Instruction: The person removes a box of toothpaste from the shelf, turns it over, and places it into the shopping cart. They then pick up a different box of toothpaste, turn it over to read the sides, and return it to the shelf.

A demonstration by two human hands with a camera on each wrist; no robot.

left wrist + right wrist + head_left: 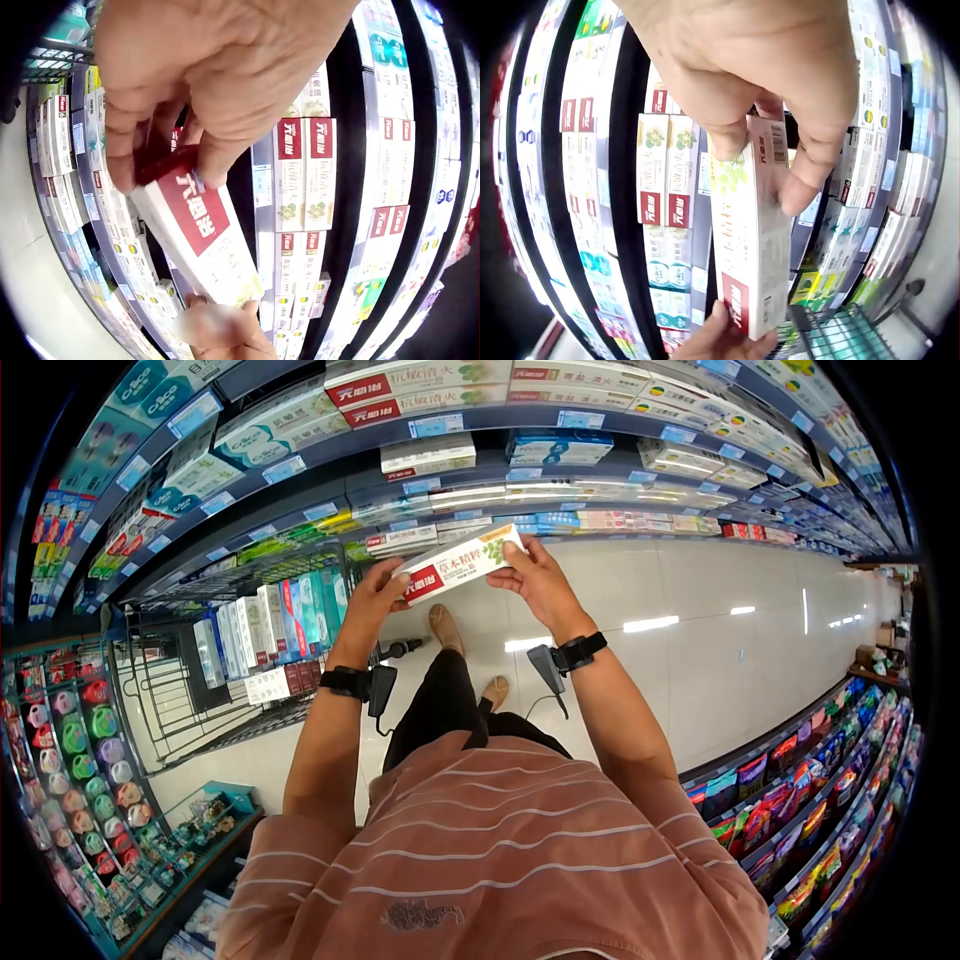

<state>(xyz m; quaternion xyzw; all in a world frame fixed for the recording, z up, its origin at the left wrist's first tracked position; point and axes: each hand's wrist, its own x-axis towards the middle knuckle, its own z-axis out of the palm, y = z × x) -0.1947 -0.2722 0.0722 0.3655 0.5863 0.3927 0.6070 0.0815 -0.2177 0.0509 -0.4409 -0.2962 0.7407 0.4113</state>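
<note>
A long white box with a red label and green leaf print (462,567) is held between both hands above the floor. The left hand (376,598) pinches its red end, thumb on the printed face. At the leaf-print end, the right hand (540,585) grips it with the thumb on top and fingers behind. In the left wrist view the left hand (217,75) holds the near end of the box (206,225). The right wrist view shows the right hand (757,75) with thumb and fingers on either side of the box (754,232).
Shelves of boxed goods (440,426) curve across the front. A wire cart (160,695) holding several upright boxes (268,618) stands at the left. Racks of colourful packets (800,790) line the right, and a display of cups (75,735) is at far left.
</note>
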